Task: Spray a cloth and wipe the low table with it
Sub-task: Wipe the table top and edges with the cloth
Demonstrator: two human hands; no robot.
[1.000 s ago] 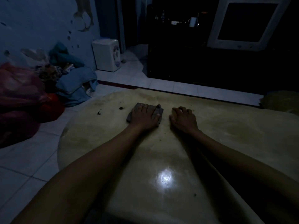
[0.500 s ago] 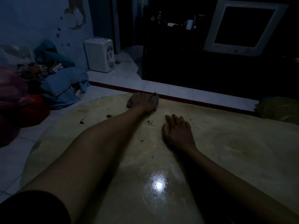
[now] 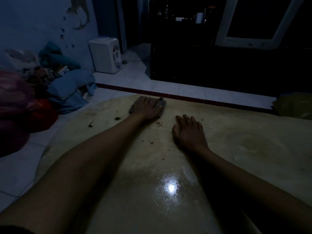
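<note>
Two hands lie on the table. Left hand, fingers straight and together, presses the cloth flat at the far edge; right hand rests nearby, fingers slightly spread, holding nothing. Wiping looks part done: dark crumbs remain left of the cloth and between the hands, while the near surface shines.

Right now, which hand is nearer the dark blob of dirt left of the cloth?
Left. The left hand presses the cloth just beside the dirt blob; the right hand rests flat farther right.
</note>
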